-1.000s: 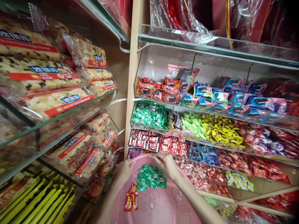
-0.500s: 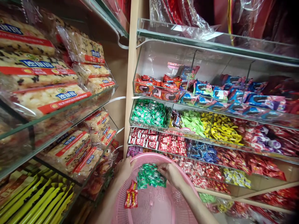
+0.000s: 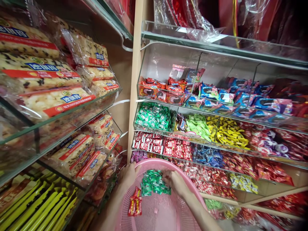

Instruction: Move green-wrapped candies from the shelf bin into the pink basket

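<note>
A pink plastic basket (image 3: 192, 189) with perforated walls is low in front of me. My left hand (image 3: 130, 175) is closed over its upper left rim. Inside lies a pile of green-wrapped candies (image 3: 154, 183), with a few red-wrapped candies (image 3: 135, 203) to the left, nearer me. My right hand (image 3: 173, 180) reaches into the basket at the right side of the green pile. Its fingers are curled and pinched at a green-wrapped candy; the fingertips are partly hidden.
Ahead, tiered clear bins hold green candies (image 3: 154, 115), yellow candies (image 3: 228, 131) and red packets (image 3: 176, 149). A glass shelf (image 3: 216, 48) runs above them. On the left, shelves close to my left arm hold packaged puffed cakes (image 3: 57, 96). A wooden post (image 3: 135, 80) separates the two sides.
My right hand has shifted very slightly at the edge of the green pile, its fingers a little more curled. The basket and my left hand stay practically in place.
</note>
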Action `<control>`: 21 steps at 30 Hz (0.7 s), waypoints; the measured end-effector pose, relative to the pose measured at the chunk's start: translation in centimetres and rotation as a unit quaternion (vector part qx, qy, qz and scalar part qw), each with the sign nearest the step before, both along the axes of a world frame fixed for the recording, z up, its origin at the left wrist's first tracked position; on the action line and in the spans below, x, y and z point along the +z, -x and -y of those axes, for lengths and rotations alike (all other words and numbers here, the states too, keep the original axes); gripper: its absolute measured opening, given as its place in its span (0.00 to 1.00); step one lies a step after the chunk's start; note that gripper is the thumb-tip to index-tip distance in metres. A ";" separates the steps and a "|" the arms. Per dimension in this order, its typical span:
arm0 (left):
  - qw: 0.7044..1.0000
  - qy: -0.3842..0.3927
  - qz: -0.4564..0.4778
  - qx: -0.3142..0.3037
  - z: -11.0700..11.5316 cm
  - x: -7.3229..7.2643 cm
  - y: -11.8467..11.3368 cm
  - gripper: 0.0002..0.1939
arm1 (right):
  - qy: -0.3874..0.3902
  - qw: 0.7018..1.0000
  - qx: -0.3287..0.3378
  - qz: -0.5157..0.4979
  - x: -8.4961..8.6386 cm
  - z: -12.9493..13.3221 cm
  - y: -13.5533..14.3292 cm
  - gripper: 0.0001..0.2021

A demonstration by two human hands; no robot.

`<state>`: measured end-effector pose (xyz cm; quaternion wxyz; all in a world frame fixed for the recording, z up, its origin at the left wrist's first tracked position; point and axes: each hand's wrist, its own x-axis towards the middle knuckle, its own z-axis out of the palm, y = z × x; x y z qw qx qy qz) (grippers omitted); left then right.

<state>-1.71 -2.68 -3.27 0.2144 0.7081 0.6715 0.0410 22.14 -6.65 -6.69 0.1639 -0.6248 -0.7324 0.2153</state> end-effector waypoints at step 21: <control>1.000 -0.006 0.019 0.010 0.3 -0.4 0.1 0.22 | -0.096 0.994 0.036 0.036 7.2 -2.0 2.1 0.17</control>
